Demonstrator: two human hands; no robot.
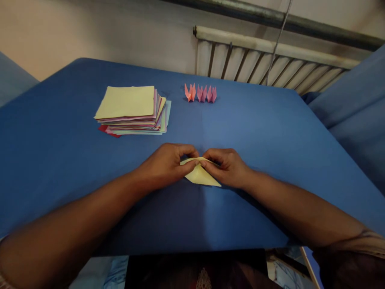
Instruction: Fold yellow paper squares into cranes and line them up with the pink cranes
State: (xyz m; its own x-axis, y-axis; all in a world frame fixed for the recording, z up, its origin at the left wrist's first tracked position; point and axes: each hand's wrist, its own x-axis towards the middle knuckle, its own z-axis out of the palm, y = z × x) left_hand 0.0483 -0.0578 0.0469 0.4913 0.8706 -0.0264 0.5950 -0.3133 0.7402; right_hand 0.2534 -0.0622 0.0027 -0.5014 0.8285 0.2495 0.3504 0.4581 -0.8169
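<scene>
Pinching a folded yellow paper (pixel 202 178) at its upper edge, the person's left hand (pixel 170 162) and right hand (pixel 233 168) meet almost tip to tip above the near half of the blue table (pixel 264 132). Each grip is narrow, thumb on the near face and fingers curled behind, probably because so small a piece needs close control at the fold; the symmetrical hold seems meant to load both sides evenly. The paper's lower part slopes toward the person, its pointed corner showing below the right hand; whether it touches the cloth cannot be told. Beyond the left hand lies a stack of coloured paper (pixel 126 102), yellow on top, likely set aside there so that sheets are within reach yet out of the way. Farther back and to its right, an orange folded piece (pixel 190 93) and two pink folded pieces (pixel 211 94) stand upright in a row, presumably lined up there to avoid being knocked. Behind the table, a radiator (pixel 237 60) runs along the wall (pixel 135 36).
</scene>
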